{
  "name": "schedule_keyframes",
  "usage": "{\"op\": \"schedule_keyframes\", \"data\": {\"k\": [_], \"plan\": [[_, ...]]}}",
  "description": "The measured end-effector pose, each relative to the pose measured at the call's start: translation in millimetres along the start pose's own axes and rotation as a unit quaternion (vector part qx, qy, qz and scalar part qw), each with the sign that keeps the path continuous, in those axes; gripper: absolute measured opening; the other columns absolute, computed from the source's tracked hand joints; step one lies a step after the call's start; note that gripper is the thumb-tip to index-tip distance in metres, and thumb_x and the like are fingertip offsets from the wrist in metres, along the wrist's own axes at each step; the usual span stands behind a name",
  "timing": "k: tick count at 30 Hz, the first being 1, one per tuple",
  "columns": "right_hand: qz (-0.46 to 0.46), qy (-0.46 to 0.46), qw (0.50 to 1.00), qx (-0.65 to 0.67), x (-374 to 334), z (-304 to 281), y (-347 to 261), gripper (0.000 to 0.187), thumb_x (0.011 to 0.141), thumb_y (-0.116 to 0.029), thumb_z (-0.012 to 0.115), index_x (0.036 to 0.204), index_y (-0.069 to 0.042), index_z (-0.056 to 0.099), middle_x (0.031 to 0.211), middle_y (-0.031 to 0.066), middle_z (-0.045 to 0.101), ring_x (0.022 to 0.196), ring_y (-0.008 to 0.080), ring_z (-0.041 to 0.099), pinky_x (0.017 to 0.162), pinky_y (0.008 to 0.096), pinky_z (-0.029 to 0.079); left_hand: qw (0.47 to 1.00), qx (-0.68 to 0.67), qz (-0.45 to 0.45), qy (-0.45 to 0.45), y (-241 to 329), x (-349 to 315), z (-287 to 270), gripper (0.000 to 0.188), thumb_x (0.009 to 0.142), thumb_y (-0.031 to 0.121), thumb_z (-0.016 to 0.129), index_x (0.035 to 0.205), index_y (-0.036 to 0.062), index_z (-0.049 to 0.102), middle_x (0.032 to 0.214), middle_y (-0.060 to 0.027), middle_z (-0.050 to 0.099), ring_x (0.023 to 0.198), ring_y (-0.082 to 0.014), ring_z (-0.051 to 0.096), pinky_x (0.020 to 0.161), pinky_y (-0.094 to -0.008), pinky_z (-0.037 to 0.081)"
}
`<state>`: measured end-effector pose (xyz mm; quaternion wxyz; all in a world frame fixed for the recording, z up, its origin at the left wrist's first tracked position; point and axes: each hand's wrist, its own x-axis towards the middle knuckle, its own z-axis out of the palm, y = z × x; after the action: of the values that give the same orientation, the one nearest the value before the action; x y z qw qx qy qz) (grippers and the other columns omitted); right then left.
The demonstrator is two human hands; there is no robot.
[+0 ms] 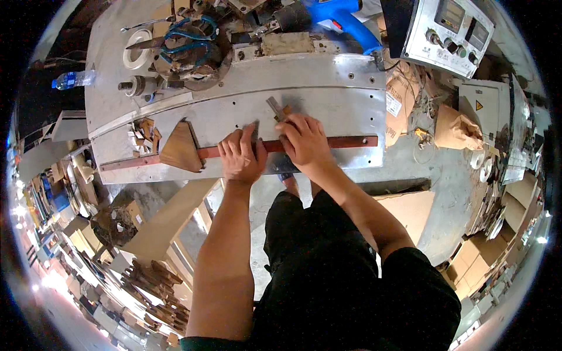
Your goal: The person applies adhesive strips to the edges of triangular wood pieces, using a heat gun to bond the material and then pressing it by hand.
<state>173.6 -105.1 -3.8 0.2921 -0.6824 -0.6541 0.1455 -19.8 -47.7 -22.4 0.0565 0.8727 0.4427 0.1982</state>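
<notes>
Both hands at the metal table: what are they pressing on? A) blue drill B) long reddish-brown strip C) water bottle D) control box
B: the left hand and right hand both lie on the long reddish-brown strip that runs across the metal table.

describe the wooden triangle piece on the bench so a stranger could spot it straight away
Start at the big metal worktable and find the long reddish bar along its near edge, under the left hand and right hand. The wooden triangle sits on that bar to the left of the hands, the only pale, pointed block there.
</notes>
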Motion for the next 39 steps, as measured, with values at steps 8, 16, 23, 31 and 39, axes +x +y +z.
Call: {"op": "schedule_keyframes", "data": {"k": [8,16,23,31,39], "plan": [[-0.053,-0.001,0.997,0.054,10.1,8.5,-7.7,0.031,0.089,-0.008,0.067,0.120,-0.009,0.065,0.124,0.0113,0.063,0.109,0.0347,0.061,0.098,0.0477,0.046,0.997,0.054,-0.013,-0.044,7.6,2.7,-8.5,0.053,0.088,0.024,0.067,0.141,0.0246,0.062,0.127,-0.0079,0.054,0.118,-0.0305,0.053,0.101,-0.0493,0.041],[0.028,0.252,0.944,-0.210,138.9,-93.4,72.2,0.042,0.086,-0.025,0.074,0.121,-0.004,0.062,0.116,0.0185,0.067,0.110,0.0368,0.062,0.101,0.0519,0.047,0.998,0.011,-0.018,-0.059,5.2,-2.4,-6.8,0.048,0.094,0.025,0.061,0.143,0.0217,0.059,0.131,-0.0136,0.051,0.121,-0.0365,0.049,0.105,-0.0552,0.037],[0.232,-0.025,0.946,-0.224,198.6,-111.5,140.6,0.070,0.088,-0.053,0.072,0.131,0.002,0.059,0.121,0.0238,0.071,0.113,0.0412,0.069,0.097,0.0497,0.054,0.999,0.024,-0.044,-0.005,7.7,-0.2,-4.6,0.056,0.086,0.027,0.069,0.138,0.0111,0.056,0.131,-0.0137,0.051,0.125,-0.0342,0.050,0.107,-0.0534,0.036],[0.257,-0.020,0.948,-0.185,188.6,-124.6,128.6,0.071,0.079,-0.061,0.073,0.121,-0.003,0.070,0.115,0.0249,0.072,0.108,0.0422,0.070,0.096,0.0480,0.054,0.998,0.010,-0.048,-0.029,3.7,-3.4,-4.8,0.059,0.090,0.032,0.066,0.142,0.0094,0.051,0.139,-0.0186,0.046,0.127,-0.0386,0.045,0.109,-0.0576,0.031],[0.257,0.077,0.936,-0.229,155.8,-152.0,64.9,0.065,0.079,-0.063,0.070,0.108,-0.004,0.071,0.099,0.0268,0.074,0.095,0.0452,0.072,0.085,0.0527,0.057,0.998,-0.006,-0.051,0.026,0.5,-8.5,-0.4,0.056,0.090,0.031,0.067,0.138,0.0070,0.052,0.133,-0.0174,0.049,0.125,-0.0370,0.047,0.106,-0.0582,0.033]]}}
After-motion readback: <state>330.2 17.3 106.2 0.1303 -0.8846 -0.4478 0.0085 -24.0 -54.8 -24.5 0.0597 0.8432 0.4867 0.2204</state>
